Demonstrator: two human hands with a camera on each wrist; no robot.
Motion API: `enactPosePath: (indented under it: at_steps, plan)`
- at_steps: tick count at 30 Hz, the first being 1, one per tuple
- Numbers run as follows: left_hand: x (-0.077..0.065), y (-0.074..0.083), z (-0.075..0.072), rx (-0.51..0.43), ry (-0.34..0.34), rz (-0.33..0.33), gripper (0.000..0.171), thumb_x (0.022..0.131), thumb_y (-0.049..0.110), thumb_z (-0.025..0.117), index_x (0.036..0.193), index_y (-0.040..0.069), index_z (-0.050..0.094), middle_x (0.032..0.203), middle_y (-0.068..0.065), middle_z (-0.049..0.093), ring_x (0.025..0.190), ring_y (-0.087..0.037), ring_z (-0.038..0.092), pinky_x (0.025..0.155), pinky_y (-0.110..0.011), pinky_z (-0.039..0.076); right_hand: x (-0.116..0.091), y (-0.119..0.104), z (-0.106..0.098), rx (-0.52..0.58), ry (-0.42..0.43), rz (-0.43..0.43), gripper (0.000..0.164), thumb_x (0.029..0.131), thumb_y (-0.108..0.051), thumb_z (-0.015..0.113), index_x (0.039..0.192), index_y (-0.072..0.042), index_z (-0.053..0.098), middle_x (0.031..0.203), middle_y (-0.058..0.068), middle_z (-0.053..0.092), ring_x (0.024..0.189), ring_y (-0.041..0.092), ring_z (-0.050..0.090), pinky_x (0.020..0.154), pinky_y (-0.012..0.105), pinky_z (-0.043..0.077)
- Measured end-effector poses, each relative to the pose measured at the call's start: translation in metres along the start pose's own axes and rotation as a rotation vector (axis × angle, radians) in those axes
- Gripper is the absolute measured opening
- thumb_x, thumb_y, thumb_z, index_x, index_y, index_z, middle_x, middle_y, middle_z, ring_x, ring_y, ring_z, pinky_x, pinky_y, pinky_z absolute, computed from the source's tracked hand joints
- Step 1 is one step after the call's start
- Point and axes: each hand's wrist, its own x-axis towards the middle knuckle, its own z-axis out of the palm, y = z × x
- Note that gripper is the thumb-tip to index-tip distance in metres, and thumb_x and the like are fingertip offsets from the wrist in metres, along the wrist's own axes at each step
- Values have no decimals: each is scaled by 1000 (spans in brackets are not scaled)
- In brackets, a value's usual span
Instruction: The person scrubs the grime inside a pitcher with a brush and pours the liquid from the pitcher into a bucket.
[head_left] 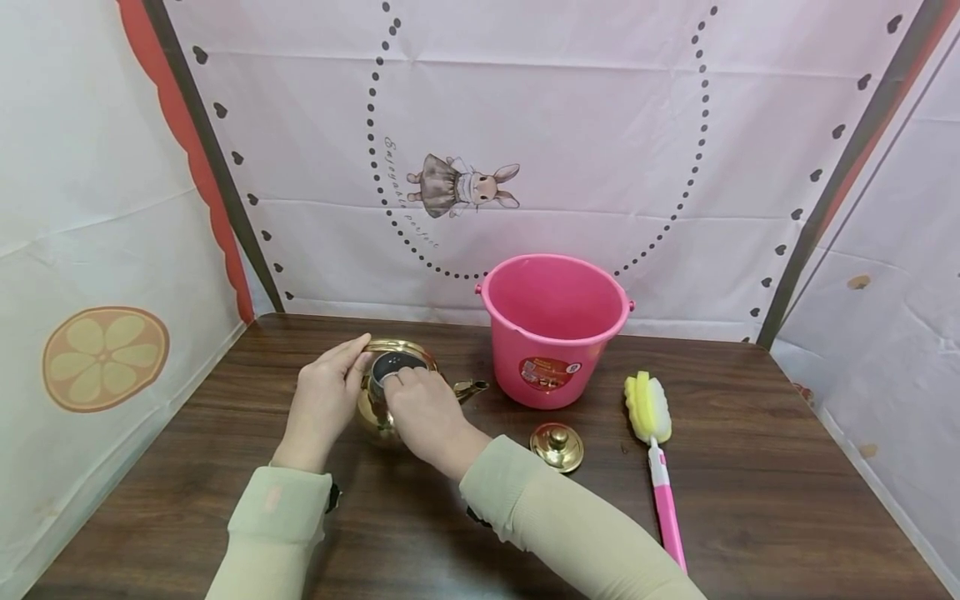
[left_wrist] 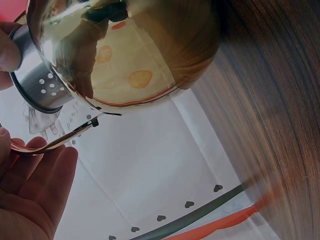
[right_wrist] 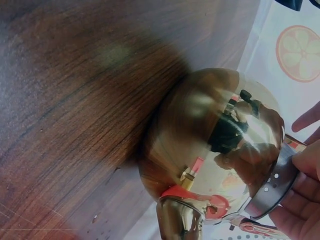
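Note:
A shiny gold teapot (head_left: 369, 410) stands on the table, its spout (head_left: 471, 388) pointing right. My left hand (head_left: 322, 396) holds the teapot's curved handle (left_wrist: 60, 141), with the fingers bent beneath it in the left wrist view. At the teapot's mouth is a steel tea strainer (left_wrist: 41, 75) with small holes in its side, its upper part standing out above the opening. My right hand (head_left: 431, 417) pinches the strainer's rim between thumb and fingers. How deep the strainer's lower part reaches is hidden inside the pot. The gold lid (head_left: 557, 448) lies apart, right of my right hand.
Behind the lid stands a pink bucket (head_left: 551, 367). A sponge brush (head_left: 649, 408) with a pink and white handle lies farther right on the dark wooden table (head_left: 765, 467). Printed cloth walls (head_left: 600, 150) rise at the back and sides.

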Motion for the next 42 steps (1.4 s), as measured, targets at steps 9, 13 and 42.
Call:
enactPosePath:
  at_steps: [9, 13, 42]
  plan:
    - [0, 2, -1, -2, -11, -16, 31, 93, 11, 60, 122, 0, 63, 116, -22, 65, 105, -39, 63, 86, -51, 53, 1, -1, -2, -12, 42, 10, 9, 90, -18, 59, 95, -13, 66, 85, -2, 65, 78, 13, 63, 67, 26, 54]
    - [0, 2, -1, -5, -9, -12, 31, 93, 11, 60, 122, 0, 63, 116, -22, 65, 104, -39, 64, 85, -51, 53, 1, 0, -3, -2, 63, 8, 9, 90, -18, 59, 93, -14, 66, 84, -3, 65, 77, 13, 63, 67, 27, 54]
    - [0, 0, 1, -5, 10, -6, 30, 92, 11, 61, 121, 1, 64, 115, -21, 66, 103, -39, 64, 84, -51, 54, -7, 3, -12, 39, 121, -39, 11, 90, -18, 60, 96, -14, 68, 90, -2, 67, 80, 13, 62, 70, 26, 53]
